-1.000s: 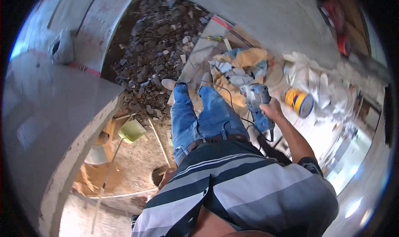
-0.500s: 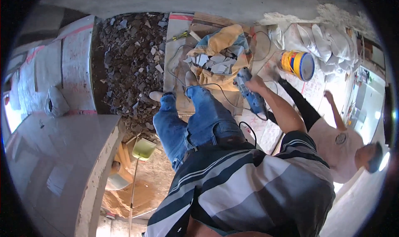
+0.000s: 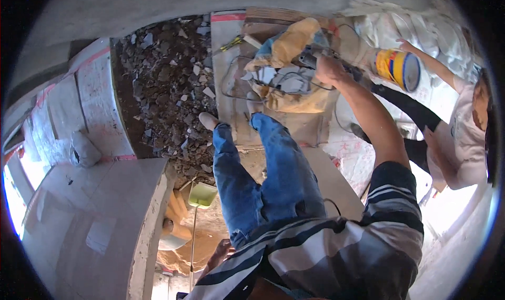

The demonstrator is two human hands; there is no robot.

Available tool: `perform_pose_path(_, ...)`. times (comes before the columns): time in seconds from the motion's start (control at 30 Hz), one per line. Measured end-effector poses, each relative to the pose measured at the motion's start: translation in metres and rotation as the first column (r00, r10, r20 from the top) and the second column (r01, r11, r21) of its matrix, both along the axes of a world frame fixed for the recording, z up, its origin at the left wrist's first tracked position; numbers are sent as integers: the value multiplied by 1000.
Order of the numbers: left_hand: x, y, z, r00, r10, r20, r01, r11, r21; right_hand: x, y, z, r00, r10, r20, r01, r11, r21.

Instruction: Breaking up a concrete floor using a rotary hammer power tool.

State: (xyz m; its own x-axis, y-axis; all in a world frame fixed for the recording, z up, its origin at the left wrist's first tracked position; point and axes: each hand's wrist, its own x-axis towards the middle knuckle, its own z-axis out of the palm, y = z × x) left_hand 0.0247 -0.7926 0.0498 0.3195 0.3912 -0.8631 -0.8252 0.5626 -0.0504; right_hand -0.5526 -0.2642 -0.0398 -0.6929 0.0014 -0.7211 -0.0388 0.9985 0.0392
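Observation:
My right hand (image 3: 329, 71) is closed around a grey-blue corded power tool (image 3: 309, 56), which I hold over the right side of an open yellow and blue sack (image 3: 294, 102). Pieces of broken tile (image 3: 288, 81) fill the sack's mouth. The tool's exact kind is hard to make out, as my hand and forearm cover part of it. A dark cord (image 3: 227, 92) loops across the boards by the sack. Low beside my left hip hangs my left hand (image 3: 221, 251); it is small and partly hidden by my shirt, so its fingers are unclear.
Dark rubble (image 3: 168, 84) lies in a strip left of my feet. A yellow-and-blue bucket (image 3: 386, 66) stands right of the sack, with white sacks (image 3: 431, 37) behind. Another person (image 3: 460, 147) is at the right. A green long-handled dustpan (image 3: 202, 196) and a pale slab (image 3: 89, 210) are nearer.
My right hand has carried the power tool away from me, up to the sack. My left hand has come into view by my hip. The other person has shifted right, reaching toward the white sacks.

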Motion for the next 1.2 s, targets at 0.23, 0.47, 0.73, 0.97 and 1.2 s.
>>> perform_pose_path(0.23, 23, 5, 28, 954, 207, 217, -146, 953, -266, 25, 0, -158, 993, 99, -60, -98, 995, 23)
perform_pose_path(0.47, 7, -2, 13, 857, 361, 368, -183, 880, -438, 120, -64, -290, 998, -5, 58, 3, 999, 36)
perform_pose_path(0.73, -13, -9, 16, 724, 465, 509, -182, 841, -509, 144, -84, -304, 991, -110, -76, 107, 994, -33)
perform_pose_path(0.97, -26, -20, 0, 764, 446, 466, -151, 826, -543, 128, -79, -297, 989, -129, 78, 118, 983, 139)
perform_pose_path(1.2, 1, -21, -22, 785, 485, 386, -294, 839, -457, 136, -88, -255, 996, -91, -20, 91, 996, -22)
